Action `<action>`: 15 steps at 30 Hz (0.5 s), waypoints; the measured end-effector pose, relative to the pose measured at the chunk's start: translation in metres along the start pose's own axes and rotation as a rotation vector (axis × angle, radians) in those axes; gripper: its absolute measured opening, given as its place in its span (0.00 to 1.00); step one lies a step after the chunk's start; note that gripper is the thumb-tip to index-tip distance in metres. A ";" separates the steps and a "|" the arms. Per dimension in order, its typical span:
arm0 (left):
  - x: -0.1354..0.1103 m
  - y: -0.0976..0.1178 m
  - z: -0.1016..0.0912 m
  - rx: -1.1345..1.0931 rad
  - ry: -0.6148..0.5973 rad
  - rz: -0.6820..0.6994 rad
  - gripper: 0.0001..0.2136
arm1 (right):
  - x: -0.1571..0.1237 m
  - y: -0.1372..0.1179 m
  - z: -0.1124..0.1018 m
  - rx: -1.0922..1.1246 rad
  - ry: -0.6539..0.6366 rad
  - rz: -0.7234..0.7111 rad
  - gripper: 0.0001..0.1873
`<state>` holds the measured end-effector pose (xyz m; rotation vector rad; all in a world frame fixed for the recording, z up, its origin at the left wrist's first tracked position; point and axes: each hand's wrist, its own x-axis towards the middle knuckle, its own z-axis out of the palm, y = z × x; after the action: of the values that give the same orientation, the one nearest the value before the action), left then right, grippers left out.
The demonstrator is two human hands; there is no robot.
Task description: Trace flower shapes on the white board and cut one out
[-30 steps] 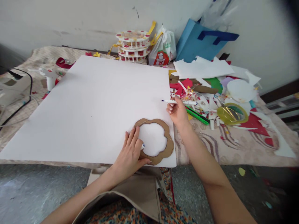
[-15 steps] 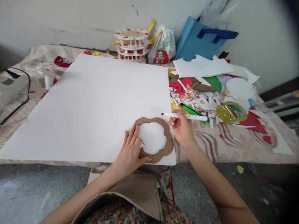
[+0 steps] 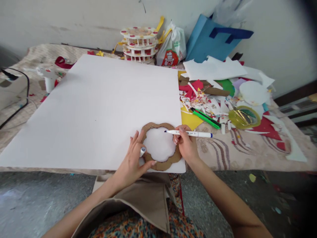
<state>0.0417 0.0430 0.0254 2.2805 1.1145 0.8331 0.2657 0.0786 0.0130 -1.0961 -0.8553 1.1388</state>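
A brown cardboard flower-shaped ring (image 3: 170, 159) lies on the near right corner of a large white sheet (image 3: 99, 105). My left hand (image 3: 132, 162) rests on the ring's left side, fingers spread, with a small pen cap (image 3: 143, 151) tucked among them. My right hand (image 3: 185, 145) is closed on a white marker pen (image 3: 190, 134), held level above the ring's right side. The pen's tip points left over the ring's opening.
Right of the sheet lie paper scraps, green pens (image 3: 205, 118), a yellow tape roll (image 3: 244, 117) and a red shape (image 3: 268, 125). At the back stand a stacked decorated holder (image 3: 140, 44), a plastic bag (image 3: 170, 49) and a blue bag (image 3: 210, 39). A black cable (image 3: 15, 112) runs at the left.
My right hand has brought the marker down and leftward from over the scraps to the ring's right edge. My left hand has stayed on the ring.
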 end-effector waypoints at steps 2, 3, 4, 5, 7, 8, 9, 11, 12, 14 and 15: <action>-0.005 0.001 -0.004 -0.052 0.088 0.078 0.09 | 0.000 0.000 -0.001 -0.021 -0.001 -0.002 0.12; -0.009 0.002 -0.005 -0.061 0.103 0.152 0.09 | 0.000 0.001 -0.001 -0.026 -0.001 -0.002 0.12; -0.012 0.002 -0.005 -0.056 0.092 0.241 0.09 | 0.000 0.001 -0.001 -0.026 -0.004 -0.001 0.12; -0.015 0.002 -0.005 -0.041 0.062 0.334 0.09 | 0.000 0.001 -0.001 -0.023 -0.007 -0.001 0.12; -0.020 0.001 -0.003 0.009 -0.024 0.483 0.07 | 0.000 0.000 -0.001 -0.015 -0.012 -0.001 0.12; -0.022 0.001 -0.002 0.034 -0.062 0.527 0.05 | 0.000 0.000 0.000 -0.013 -0.013 0.000 0.11; -0.023 0.000 -0.001 0.054 -0.089 0.553 0.05 | 0.000 -0.001 0.000 -0.013 -0.011 0.002 0.11; -0.024 -0.002 0.000 0.086 -0.130 0.558 0.06 | -0.001 -0.003 0.001 -0.018 -0.006 0.010 0.11; -0.024 -0.002 0.000 0.097 -0.150 0.548 0.07 | -0.001 -0.003 0.002 -0.018 -0.004 0.014 0.11; -0.024 -0.003 0.000 0.106 -0.189 0.530 0.09 | -0.001 -0.005 0.003 -0.013 -0.003 0.018 0.11; -0.024 -0.003 0.000 0.103 -0.198 0.527 0.10 | -0.001 -0.005 0.003 -0.006 -0.002 0.019 0.11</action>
<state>0.0288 0.0256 0.0157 2.7224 0.4797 0.7209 0.2643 0.0780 0.0190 -1.1102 -0.8527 1.1537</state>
